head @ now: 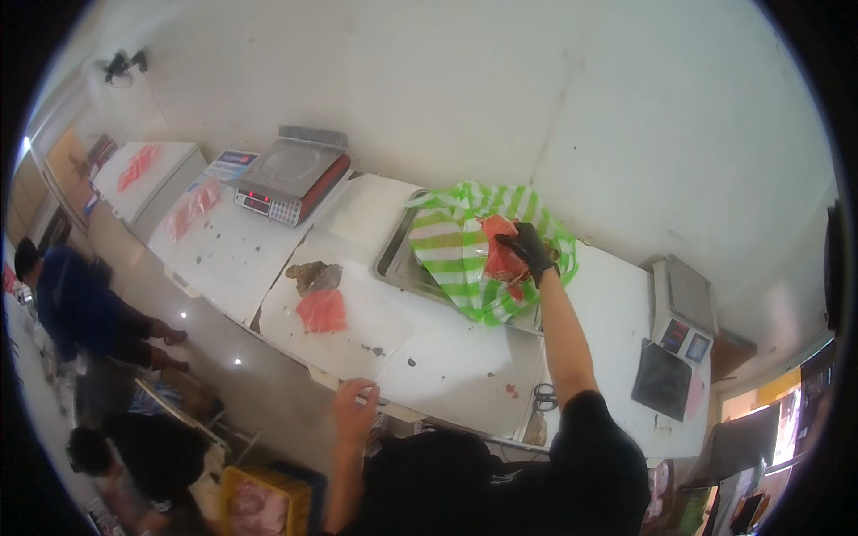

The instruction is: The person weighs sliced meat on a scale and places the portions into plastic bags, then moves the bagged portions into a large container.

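Note:
My right hand (527, 249), in a black glove, grips a piece of raw red meat (501, 258). Under the meat spreads a green-and-white striped plastic bag (446, 231), which lies over a metal tray (395, 261) on the white freezer top (456, 375). Some of the meat's far side is hidden by the glove. Bare and with nothing visible in it, my left hand (356, 402) is at the front edge of the freezer top, fingers loosely curled and thumb apart. To the left of the tray are a pinkish-red plastic bag (323, 310) and a brown lump (314, 276).
Digital scales stand at the left (291, 174) and right (684, 308). Scissors (544, 397) lie near the front edge. A black sheet (662, 380) rests by the right scale. Two other people (80, 301) are at lower left, near a yellow crate (228, 499) holding pink bags or meat.

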Action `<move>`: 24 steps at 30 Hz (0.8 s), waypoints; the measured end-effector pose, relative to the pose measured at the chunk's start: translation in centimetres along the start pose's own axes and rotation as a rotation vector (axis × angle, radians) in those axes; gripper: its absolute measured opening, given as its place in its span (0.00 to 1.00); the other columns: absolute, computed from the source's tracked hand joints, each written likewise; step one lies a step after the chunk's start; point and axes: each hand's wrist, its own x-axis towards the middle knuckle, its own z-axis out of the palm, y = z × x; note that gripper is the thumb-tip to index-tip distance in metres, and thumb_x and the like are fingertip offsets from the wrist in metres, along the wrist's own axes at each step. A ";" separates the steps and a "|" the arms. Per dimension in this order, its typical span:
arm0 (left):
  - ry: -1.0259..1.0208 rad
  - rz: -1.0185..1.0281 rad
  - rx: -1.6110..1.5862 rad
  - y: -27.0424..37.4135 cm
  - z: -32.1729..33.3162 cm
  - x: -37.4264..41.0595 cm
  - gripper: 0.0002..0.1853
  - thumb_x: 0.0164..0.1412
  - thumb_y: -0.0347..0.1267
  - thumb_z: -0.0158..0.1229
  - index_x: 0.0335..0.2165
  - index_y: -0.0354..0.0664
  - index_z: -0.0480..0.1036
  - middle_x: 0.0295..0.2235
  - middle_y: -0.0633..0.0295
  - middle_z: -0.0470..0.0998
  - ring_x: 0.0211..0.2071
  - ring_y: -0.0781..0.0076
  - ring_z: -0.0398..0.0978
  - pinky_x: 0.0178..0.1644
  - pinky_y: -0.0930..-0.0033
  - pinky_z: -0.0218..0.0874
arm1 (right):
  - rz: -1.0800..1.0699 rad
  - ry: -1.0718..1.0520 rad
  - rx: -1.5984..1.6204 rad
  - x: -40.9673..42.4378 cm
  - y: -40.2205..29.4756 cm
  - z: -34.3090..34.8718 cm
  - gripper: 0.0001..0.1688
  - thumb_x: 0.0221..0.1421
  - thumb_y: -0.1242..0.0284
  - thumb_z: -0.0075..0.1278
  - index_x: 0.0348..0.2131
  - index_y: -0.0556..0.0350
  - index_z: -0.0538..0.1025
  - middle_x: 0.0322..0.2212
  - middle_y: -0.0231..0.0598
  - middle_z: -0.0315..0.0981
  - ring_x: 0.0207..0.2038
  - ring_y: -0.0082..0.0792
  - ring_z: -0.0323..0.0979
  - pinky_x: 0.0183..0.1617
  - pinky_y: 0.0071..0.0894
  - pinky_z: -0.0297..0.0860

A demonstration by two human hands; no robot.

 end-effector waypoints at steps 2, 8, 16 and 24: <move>-0.015 0.030 -0.042 -0.4 0.6 0.0 0.06 0.52 0.25 0.66 0.32 0.38 0.79 0.33 0.54 0.80 0.38 0.55 0.79 0.45 0.61 0.68 | -0.155 -0.047 -0.025 -0.7 1.0 -0.4 0.22 0.52 0.61 0.65 0.39 0.61 0.80 0.34 0.47 0.81 0.37 0.40 0.76 0.42 0.40 0.69; -0.093 0.055 -0.029 0.0 1.5 0.0 0.04 0.54 0.25 0.66 0.31 0.39 0.80 0.33 0.56 0.81 0.36 0.60 0.80 0.44 0.63 0.69 | -0.356 0.076 0.135 -3.5 0.8 0.2 0.18 0.54 0.66 0.63 0.38 0.63 0.80 0.32 0.48 0.79 0.35 0.43 0.76 0.42 0.42 0.68; -0.282 0.292 -0.212 8.9 4.4 9.7 0.06 0.59 0.27 0.65 0.35 0.36 0.80 0.34 0.55 0.82 0.37 0.63 0.80 0.45 0.65 0.69 | -0.225 0.293 0.120 -7.9 0.1 2.4 0.15 0.57 0.71 0.62 0.42 0.63 0.81 0.34 0.43 0.83 0.38 0.33 0.78 0.47 0.33 0.72; -0.389 0.543 -0.222 15.5 16.8 24.7 0.16 0.60 0.33 0.64 0.45 0.36 0.78 0.40 0.49 0.82 0.46 0.60 0.79 0.52 0.63 0.68 | -0.183 0.472 0.378 -8.7 1.0 2.5 0.16 0.60 0.76 0.58 0.47 0.60 0.83 0.42 0.43 0.84 0.44 0.31 0.79 0.50 0.31 0.73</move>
